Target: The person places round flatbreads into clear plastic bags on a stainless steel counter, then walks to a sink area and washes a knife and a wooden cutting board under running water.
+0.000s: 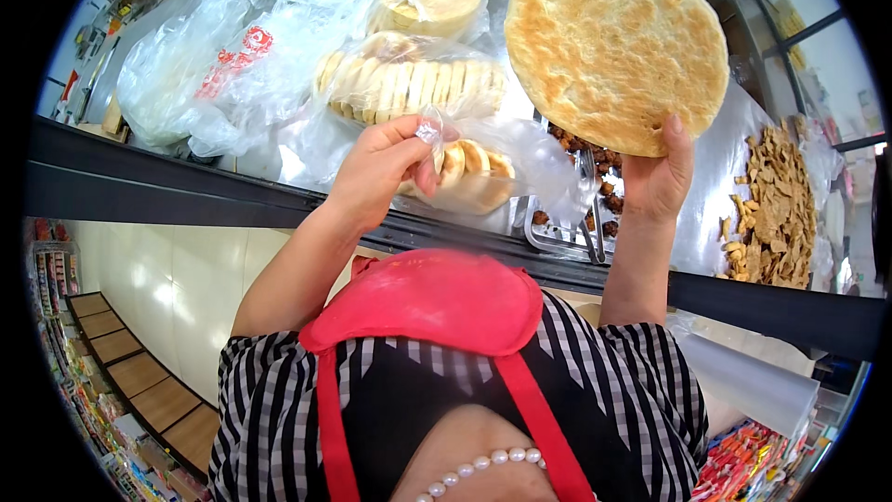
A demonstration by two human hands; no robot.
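Observation:
A large round golden flatbread [617, 49] is raised at the upper right, with my right hand [658, 171] gripping its lower edge, thumb on the face toward me. My left hand [390, 160] pinches the gathered edge of a thin clear plastic bag [550, 157], which spreads to the right. Just below and behind that bag lie several small round breads [481, 171], partly covered by plastic. Beyond my left hand a bagged row of pale flat breads [411, 84] stands on edge. A bagged stack of round flatbreads [428, 0] sits farther back.
A metal tray [540, 240] holds browned fried pieces and metal tongs [592, 223]. Brown crisp pieces [777, 216] are heaped at the right on the steel counter [704, 209]. Crumpled plastic bags [230, 70] cover the left. A dark counter edge [167, 174] runs before me.

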